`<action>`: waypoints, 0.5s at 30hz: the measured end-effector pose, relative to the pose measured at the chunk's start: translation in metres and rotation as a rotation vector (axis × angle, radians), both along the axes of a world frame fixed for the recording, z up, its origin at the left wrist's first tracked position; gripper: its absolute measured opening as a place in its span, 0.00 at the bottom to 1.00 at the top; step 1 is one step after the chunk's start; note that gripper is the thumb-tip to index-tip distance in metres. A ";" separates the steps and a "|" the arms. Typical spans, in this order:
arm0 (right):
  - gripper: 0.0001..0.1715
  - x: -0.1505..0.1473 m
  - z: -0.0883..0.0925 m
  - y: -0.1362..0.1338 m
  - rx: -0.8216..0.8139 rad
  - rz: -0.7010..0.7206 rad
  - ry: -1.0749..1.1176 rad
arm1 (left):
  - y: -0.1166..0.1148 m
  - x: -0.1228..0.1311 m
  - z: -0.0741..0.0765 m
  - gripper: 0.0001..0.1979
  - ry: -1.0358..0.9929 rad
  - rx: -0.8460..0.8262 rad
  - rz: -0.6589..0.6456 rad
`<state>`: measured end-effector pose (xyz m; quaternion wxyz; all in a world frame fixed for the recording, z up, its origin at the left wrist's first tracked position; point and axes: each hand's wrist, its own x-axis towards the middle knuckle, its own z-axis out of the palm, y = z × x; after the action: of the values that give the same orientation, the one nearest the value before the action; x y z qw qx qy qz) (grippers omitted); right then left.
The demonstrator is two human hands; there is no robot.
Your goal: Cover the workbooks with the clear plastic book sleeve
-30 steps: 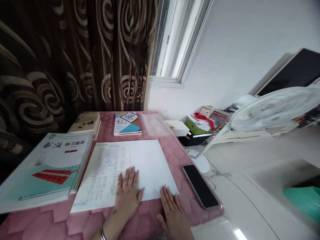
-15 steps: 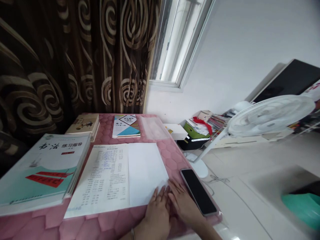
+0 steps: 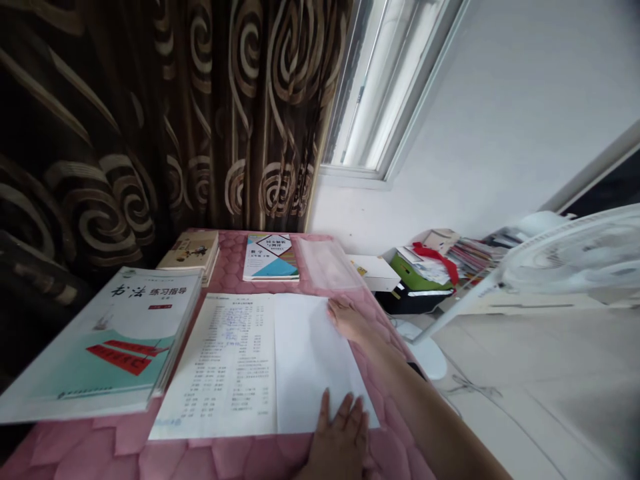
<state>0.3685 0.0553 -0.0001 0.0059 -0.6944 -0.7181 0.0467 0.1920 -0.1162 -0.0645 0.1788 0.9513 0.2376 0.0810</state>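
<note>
The left hand [image 3: 343, 430] lies flat and open on the one folded sheet [image 3: 300, 360], mid-table, at its 5 o'clock edge. The right hand [image 3: 347, 319], also gripping nothing, presses the 1 o'clock corner. Three books: teal book [image 3: 125, 333] at 9, brown book [image 3: 193, 247] at 11, maths book [image 3: 271, 257] at 12. Half a second ago both hands were together at the near corner.

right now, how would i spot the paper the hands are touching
On the pink table cover by the swirl-patterned curtain, look right of the teal-and-white book stack. The paper lies flat in the middle, its left half printed and its right half blank, unlike the colourful book covers around it.
</note>
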 end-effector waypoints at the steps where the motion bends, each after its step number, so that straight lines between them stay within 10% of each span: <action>1: 0.28 -0.001 0.001 0.005 -0.014 -0.004 -0.002 | 0.000 0.000 0.002 0.34 0.024 -0.012 -0.011; 10: 0.31 -0.028 0.005 -0.003 -0.022 -0.119 0.091 | 0.090 -0.030 0.070 0.30 0.024 -0.041 0.273; 15: 0.36 -0.065 0.002 0.002 -0.010 -0.116 0.152 | 0.120 -0.051 0.062 0.32 0.051 -0.034 0.309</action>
<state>0.3033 0.0573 0.0019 0.0597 -0.7293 -0.6739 0.1024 0.1411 0.0039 -0.0030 0.1742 0.9020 0.3870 0.0793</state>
